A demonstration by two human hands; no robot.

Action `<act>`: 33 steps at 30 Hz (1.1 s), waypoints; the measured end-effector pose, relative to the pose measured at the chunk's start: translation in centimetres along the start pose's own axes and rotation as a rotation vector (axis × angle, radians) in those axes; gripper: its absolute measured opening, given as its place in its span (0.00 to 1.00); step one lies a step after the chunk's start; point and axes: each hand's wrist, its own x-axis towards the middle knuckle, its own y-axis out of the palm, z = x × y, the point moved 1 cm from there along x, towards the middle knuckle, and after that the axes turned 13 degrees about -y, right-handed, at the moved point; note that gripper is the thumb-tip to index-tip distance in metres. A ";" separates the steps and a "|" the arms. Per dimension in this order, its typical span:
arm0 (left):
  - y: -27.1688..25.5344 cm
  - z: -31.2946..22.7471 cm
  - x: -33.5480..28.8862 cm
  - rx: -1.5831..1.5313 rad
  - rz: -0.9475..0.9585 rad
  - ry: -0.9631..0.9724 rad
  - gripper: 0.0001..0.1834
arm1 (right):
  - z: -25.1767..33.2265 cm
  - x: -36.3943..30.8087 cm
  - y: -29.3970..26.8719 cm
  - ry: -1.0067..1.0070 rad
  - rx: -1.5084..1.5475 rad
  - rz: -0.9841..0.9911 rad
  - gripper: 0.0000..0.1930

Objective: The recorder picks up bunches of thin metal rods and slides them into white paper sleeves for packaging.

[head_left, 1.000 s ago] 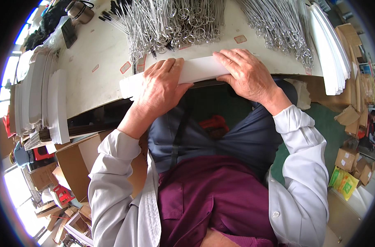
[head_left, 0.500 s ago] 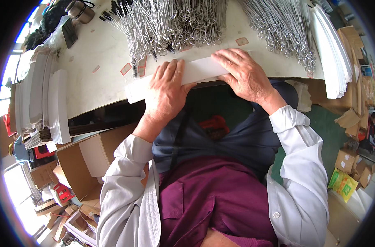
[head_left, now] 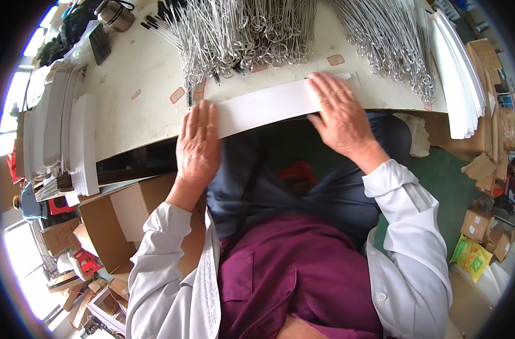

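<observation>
A long white card strip (head_left: pixel 263 107), possibly a flattened narrow box, lies along the near edge of the table. My left hand (head_left: pixel 198 141) presses on its left end with the fingers stretched flat. My right hand (head_left: pixel 341 116) rests near its right end, fingers extended over the card and thumb apart. The strip's left end is hidden under my left hand. Just beyond it lies a big heap of thin metal-wire brushes (head_left: pixel 252 34) with looped ends. One black bristle tip (head_left: pixel 188 99) sticks out close to my left fingers.
More looped wire brushes (head_left: pixel 390 45) lie at the right. White card strips are stacked at the right (head_left: pixel 458 73) and left (head_left: pixel 83 141) table ends. A metal flask (head_left: pixel 115 15) stands far left. An open cardboard box (head_left: pixel 108 226) sits below the table's left side.
My hands have spread apart, the left sliding to the left end and the right shifting slightly right. The strip shows a broader, flatter face, and my fingers have straightened.
</observation>
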 end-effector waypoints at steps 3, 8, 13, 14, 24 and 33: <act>0.0 0.9 -0.7 0.032 -0.032 -0.018 0.36 | -1.8 -1.4 -0.3 0.043 -0.053 -0.005 0.40; -0.1 1.3 -0.7 0.006 -0.055 -0.008 0.33 | -1.8 -1.4 -0.9 0.052 -0.030 -0.053 0.41; -2.8 1.1 -1.7 0.021 -0.019 0.019 0.30 | -1.6 -2.5 -2.2 -0.051 -0.036 -0.105 0.30; -3.4 0.8 -2.1 0.014 0.059 -0.016 0.30 | -1.2 -2.2 -2.5 -0.060 -0.011 -0.172 0.25; -6.1 -5.7 2.8 -0.586 0.719 -0.139 0.35 | 5.8 2.3 -2.5 -0.268 0.167 -0.219 0.19; -3.7 -5.9 -0.4 -0.602 0.524 -0.266 0.31 | 8.1 -2.1 -1.1 0.165 0.419 -0.481 0.23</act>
